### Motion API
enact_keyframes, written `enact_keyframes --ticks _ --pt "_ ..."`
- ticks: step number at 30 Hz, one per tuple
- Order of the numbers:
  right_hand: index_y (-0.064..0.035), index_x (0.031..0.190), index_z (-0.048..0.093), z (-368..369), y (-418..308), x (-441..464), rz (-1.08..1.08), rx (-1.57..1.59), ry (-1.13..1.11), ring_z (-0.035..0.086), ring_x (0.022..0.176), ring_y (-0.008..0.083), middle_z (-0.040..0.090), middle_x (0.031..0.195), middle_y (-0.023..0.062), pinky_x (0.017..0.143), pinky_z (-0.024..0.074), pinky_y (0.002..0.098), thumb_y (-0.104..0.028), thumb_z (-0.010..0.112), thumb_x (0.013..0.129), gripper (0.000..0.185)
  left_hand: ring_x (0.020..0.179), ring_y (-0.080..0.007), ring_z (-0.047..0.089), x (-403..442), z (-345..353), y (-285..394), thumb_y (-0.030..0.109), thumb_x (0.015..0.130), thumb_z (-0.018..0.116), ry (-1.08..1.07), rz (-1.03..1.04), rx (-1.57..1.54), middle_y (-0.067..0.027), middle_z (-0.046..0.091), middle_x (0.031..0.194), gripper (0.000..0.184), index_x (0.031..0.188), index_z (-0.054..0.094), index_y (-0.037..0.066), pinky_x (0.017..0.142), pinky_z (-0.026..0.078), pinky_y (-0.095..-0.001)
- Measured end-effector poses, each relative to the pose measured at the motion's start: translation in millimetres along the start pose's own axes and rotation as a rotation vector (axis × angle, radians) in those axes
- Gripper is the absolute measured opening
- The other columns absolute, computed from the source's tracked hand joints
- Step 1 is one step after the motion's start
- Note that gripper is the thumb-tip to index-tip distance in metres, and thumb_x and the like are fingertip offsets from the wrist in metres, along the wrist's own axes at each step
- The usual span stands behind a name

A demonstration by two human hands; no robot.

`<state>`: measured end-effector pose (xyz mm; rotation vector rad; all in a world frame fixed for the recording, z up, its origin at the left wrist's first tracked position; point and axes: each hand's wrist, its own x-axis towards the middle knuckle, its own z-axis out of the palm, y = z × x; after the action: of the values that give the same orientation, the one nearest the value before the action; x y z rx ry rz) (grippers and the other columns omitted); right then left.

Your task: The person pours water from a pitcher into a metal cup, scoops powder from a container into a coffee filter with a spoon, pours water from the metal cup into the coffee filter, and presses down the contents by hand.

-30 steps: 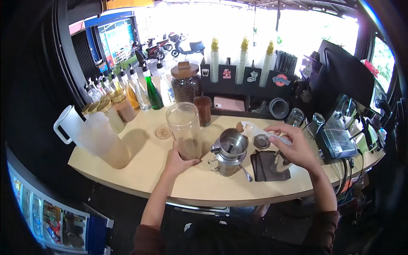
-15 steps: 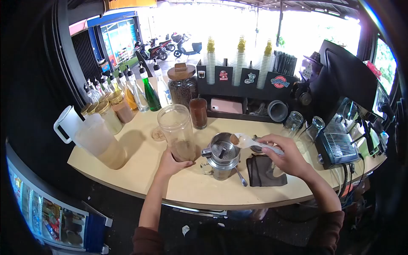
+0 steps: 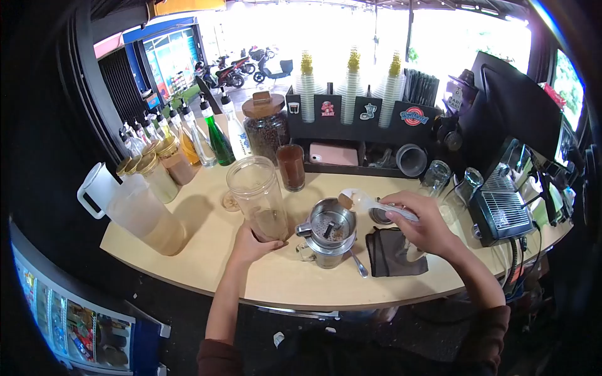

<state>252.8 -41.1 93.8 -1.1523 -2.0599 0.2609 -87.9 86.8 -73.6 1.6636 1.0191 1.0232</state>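
The left hand (image 3: 256, 244) grasps the lower part of a clear jar (image 3: 256, 188), which is upright and open-topped, just left of the frame's centre. The right hand (image 3: 421, 220), right of centre, pinches the handle of a white spoon (image 3: 365, 201) between thumb and fingers. Brown powder sits at the spoon's tip, close by the upper-right rim of a metal cup (image 3: 332, 227); whether it is directly over the opening is hard to tell. Brown specks lie inside the cup, which rests on top of a glass mug (image 3: 327, 261) in the middle of the frame.

Just right of the mug, a metal spoon (image 3: 360, 266) and a folded dark cloth (image 3: 396, 255) lie on the worktop (image 3: 288, 285). Behind the jar stands a glass of brown liquid (image 3: 291, 168). A translucent pitcher (image 3: 150, 216) stands at centre left, an espresso machine (image 3: 501, 210) at centre right.
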Motion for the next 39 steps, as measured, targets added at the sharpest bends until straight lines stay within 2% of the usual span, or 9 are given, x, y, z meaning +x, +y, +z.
enact_keyframes --ticks 5,9,11,14,18,20,26,36,39 --pt "0.0007 0.105 0.060 10 3 4 0.027 0.015 0.035 0.064 0.081 0.0325 0.065 0.094 0.0174 0.071 0.0492 0.0368 -0.004 0.060 0.086 0.019 0.100 -0.0180 0.062 5 -1 -21 0.003 0.057 0.085 -0.001 0.012 -0.156 -0.0086 0.063 0.112 0.072 0.121 0.052 0.000 0.087 0.051 -0.0332" --pt "0.0010 0.104 0.061 17 8 8 -0.032 0.034 0.024 0.064 0.081 0.0326 0.065 0.094 0.0174 0.071 0.0493 0.0371 -0.004 0.060 0.086 0.019 0.103 -0.0187 0.061 1 -1 -1 0.003 0.056 0.086 0.001 0.065 -0.052 -0.0091 0.061 0.115 0.077 0.123 0.049 0.000 0.090 0.050 -0.0337" --pt "0.0011 0.106 0.062 19 9 8 0.001 0.039 0.069 0.064 0.084 0.0277 0.066 0.095 0.0158 0.076 0.0491 0.0332 -0.002 0.061 0.085 0.021 0.106 -0.0191 0.059 0 0 1 0.003 0.055 0.086 0.012 0.022 -0.104 -0.0092 0.061 0.115 0.078 0.124 0.049 0.000 0.091 0.049 -0.0343" --pt "0.0008 0.105 0.063 21 12 9 0.001 0.044 0.048 0.064 0.082 0.0278 0.065 0.094 0.0156 0.074 0.0494 0.0331 -0.002 0.062 0.084 0.021 0.102 -0.0200 0.062 0 0 -1 0.002 0.059 0.084 0.037 0.103 -0.070 -0.0115 0.062 0.113 0.070 0.121 0.050 0.000 0.087 0.052 -0.0344" --pt "0.0006 0.105 0.063 21 11 12 -0.027 0.056 0.065 0.064 0.081 0.0271 0.066 0.091 0.0150 0.072 0.0495 0.0328 -0.002 0.062 0.084 0.021 0.102 -0.0201 0.062 1 -1 -10 0.001 0.060 0.083 0.018 0.080 -0.061 -0.0115 0.063 0.111 0.068 0.120 0.051 0.000 0.086 0.053 -0.0340" --pt "0.0002 0.104 0.063 21 8 13 -0.016 0.045 0.027 0.064 0.082 0.0327 0.065 0.093 0.0172 0.073 0.0498 0.0376 -0.005 0.061 0.086 0.020 0.102 -0.0196 0.062 -1 1 -2 0.002 0.059 0.083 0.050 0.117 -0.076 -0.0111 0.064 0.110 0.068 0.120 0.052 -0.001 0.086 0.052 -0.0336" --pt "-0.0001 0.105 0.063 23 8 13 0.004 0.055 0.015 0.064 0.080 0.0320 0.065 0.089 0.0168 0.071 0.0493 0.0373 -0.004 0.062 0.085 0.021 0.101 -0.0192 0.062 2 -1 -6 0.006 0.057 0.085 0.039 0.121 -0.007 -0.0102 0.064 0.111 0.070 0.119 0.053 0.001 0.088 0.050 -0.0340" --pt "-0.0011 0.104 0.064 19 14 8 -0.052 0.031 0.096 0.062 0.073 0.0303 0.064 0.084 0.0158 0.066 0.0478 0.0366 -0.003 0.063 0.084 0.020 0.098 -0.0196 0.064 1 0 2 0.006 0.058 0.085 0.018 0.092 -0.001 -0.0100 0.065 0.108 0.068 0.118 0.054 0.000 0.086 0.051 -0.0340" --pt "-0.0012 0.104 0.065 15 12 5 -0.029 0.032 0.068 0.062 0.071 0.0294 0.064 0.081 0.0152 0.065 0.0472 0.0361 -0.002 0.063 0.084 0.021 0.104 -0.0175 0.061 1 -1 3 0.000 0.057 0.082 -0.025 0.004 -0.080 -0.0078 0.063 0.113 0.069 0.121 0.053 0.002 0.090 0.050 -0.0335"
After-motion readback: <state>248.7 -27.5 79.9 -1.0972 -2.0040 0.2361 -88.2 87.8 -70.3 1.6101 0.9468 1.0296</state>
